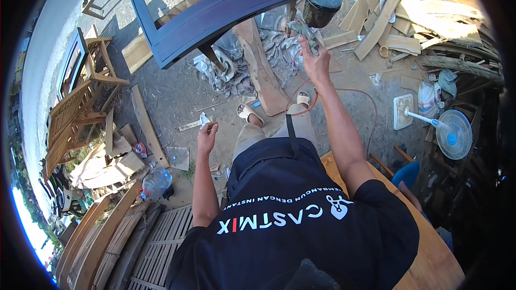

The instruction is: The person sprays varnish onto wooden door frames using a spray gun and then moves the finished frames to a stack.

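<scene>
My right hand (317,64) is closed around the handle of a paint spray gun (302,31), which has a dark lidded cup (321,6) on top. An orange-red air hose (313,101) runs down from the gun past my forearm. Just beyond the gun stands a wooden furniture piece (226,13) coated dark blue-black, with a framed opening at its left end. My left hand (207,138) hangs low on the left, its fingers curled together. A small white crumpled scrap (204,120) shows at its fingertips; whether it is held or lies on the ground behind, I cannot tell.
A plank (258,67) and crumpled plastic sheeting (220,67) lie under the furniture piece. Wood offcuts (398,21) are heaped at far right, above a fan (454,135). Wooden chairs (80,102) and a water bottle (157,181) are at left. A wooden surface (430,247) is behind me.
</scene>
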`<state>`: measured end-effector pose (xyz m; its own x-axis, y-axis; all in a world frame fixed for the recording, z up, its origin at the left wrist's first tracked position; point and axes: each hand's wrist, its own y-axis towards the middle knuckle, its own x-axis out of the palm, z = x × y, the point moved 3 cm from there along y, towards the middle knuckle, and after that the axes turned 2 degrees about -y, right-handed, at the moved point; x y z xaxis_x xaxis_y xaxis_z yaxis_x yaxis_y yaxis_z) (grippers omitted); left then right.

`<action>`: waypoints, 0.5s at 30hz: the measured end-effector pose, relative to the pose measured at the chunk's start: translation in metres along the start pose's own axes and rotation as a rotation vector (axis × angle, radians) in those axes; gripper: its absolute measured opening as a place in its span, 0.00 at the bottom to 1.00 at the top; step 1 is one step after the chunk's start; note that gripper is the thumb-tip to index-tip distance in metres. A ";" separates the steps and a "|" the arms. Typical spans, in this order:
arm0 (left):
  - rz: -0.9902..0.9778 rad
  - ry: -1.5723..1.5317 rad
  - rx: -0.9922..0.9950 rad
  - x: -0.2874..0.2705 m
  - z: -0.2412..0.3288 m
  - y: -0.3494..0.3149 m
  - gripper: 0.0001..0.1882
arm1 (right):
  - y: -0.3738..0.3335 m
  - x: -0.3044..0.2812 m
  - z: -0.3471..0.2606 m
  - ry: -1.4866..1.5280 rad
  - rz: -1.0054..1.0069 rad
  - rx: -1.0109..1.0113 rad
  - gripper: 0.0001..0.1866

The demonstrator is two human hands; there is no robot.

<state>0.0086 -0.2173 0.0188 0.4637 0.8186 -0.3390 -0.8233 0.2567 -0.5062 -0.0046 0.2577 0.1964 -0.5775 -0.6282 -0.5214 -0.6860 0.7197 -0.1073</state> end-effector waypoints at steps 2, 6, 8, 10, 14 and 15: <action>0.007 0.137 -0.024 -0.015 -0.024 -0.010 0.17 | -0.008 0.017 -0.004 -0.002 -0.061 -0.030 0.30; 0.091 0.155 -0.108 -0.039 -0.077 -0.039 0.16 | -0.028 0.055 -0.015 0.005 -0.091 -0.154 0.29; 0.075 0.191 -0.245 -0.045 -0.109 -0.057 0.18 | -0.040 0.073 -0.022 -0.051 -0.090 -0.183 0.30; 0.088 0.167 -0.302 -0.050 -0.146 -0.084 0.18 | -0.056 0.095 -0.039 -0.014 -0.141 -0.253 0.31; 0.087 0.096 -0.424 -0.050 -0.182 -0.116 0.18 | -0.088 0.128 -0.072 -0.002 -0.235 -0.335 0.32; 0.084 0.077 -0.426 -0.049 -0.186 -0.120 0.18 | -0.094 0.138 -0.074 0.007 -0.218 -0.375 0.29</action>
<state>0.1460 -0.3840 -0.0511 0.4367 0.7830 -0.4429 -0.6581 -0.0576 -0.7507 -0.0528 0.0814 0.1969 -0.4032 -0.7565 -0.5150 -0.9049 0.4133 0.1014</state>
